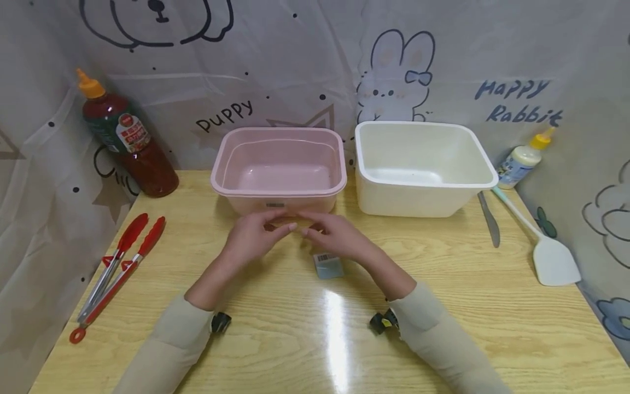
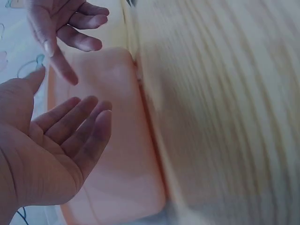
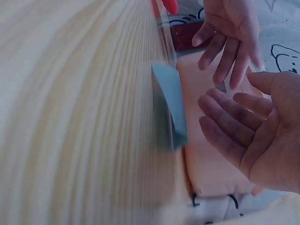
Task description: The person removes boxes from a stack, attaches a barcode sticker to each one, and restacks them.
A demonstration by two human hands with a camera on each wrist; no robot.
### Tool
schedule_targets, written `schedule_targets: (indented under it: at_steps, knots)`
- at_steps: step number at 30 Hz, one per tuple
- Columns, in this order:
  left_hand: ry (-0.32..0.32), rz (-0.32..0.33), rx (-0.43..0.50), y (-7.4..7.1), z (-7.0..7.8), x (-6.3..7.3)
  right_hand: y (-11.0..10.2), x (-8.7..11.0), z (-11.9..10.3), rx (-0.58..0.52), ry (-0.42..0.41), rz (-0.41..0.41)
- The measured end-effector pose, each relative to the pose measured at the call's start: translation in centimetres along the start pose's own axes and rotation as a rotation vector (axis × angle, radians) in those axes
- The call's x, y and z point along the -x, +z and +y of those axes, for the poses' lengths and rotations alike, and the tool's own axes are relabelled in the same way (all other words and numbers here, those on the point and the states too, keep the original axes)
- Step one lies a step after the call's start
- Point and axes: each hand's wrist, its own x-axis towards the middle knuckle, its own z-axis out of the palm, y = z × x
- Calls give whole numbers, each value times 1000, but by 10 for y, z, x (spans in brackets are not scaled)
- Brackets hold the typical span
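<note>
In front of the pink basin [image 1: 280, 201], both hands hover with fingertips pointing toward each other. The left hand [image 1: 253, 235] has its fingers loosely extended and holds nothing; its palm shows in the left wrist view. Facing it, the right hand [image 1: 337, 235] is likewise relaxed, with nothing in its fingers. A small light-blue tag with a barcode [image 1: 328, 267] lies on the table just below the right hand, and the right wrist view shows this blue tag [image 3: 169, 101] bent up from the surface.
A white basin [image 1: 423, 200] stands right of the pink one. Red-tipped tongs [image 1: 118, 268] and a red sauce bottle [image 1: 130, 142] are at the left. To the right are a small yellow-capped bottle [image 1: 521, 161], a knife [image 1: 489, 220] and a white spatula [image 1: 556, 260].
</note>
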Motion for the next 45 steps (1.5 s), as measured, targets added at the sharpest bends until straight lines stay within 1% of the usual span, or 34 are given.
schedule_targets:
  at_steps: [4, 7, 9, 11, 14, 17, 20, 24, 28, 30, 38, 42, 45]
  knots:
    - [-13, -50, -21, 2, 11, 7, -11, 16, 9, 92, 18, 19]
    - [-17, -84, -54, 6, 17, 11, -17, 29, 14, 118, 29, 14]
    - [-1, -98, -76, 9, 19, 13, -21, 36, 17, 133, 39, 16]
    - [26, -107, -95, 14, 21, 13, -25, 43, 21, 148, 47, 17]
    - [91, -109, -127, 20, 23, 11, -31, 53, 26, 175, 77, 6]
    - [151, -109, -182, 27, 23, 12, -33, 59, 32, 200, 103, -37]
    - [177, -132, -235, 32, 22, 13, -32, 62, 36, 221, 126, -75]
    - [162, -207, -251, 35, 23, 12, -30, 62, 36, 261, 141, -91]
    - [130, -285, -263, 37, 25, 9, -26, 58, 31, 352, 138, -117]
    - [127, -316, -277, 38, 25, 8, -23, 55, 28, 397, 139, -130]
    - [113, -405, -351, 40, 29, 2, -9, 40, 22, 506, 86, -148]
    - [122, -424, -380, 37, 32, 1, -6, 34, 19, 556, 114, -141]
    - [129, -429, -371, 34, 32, 2, -6, 31, 19, 581, 130, -147]
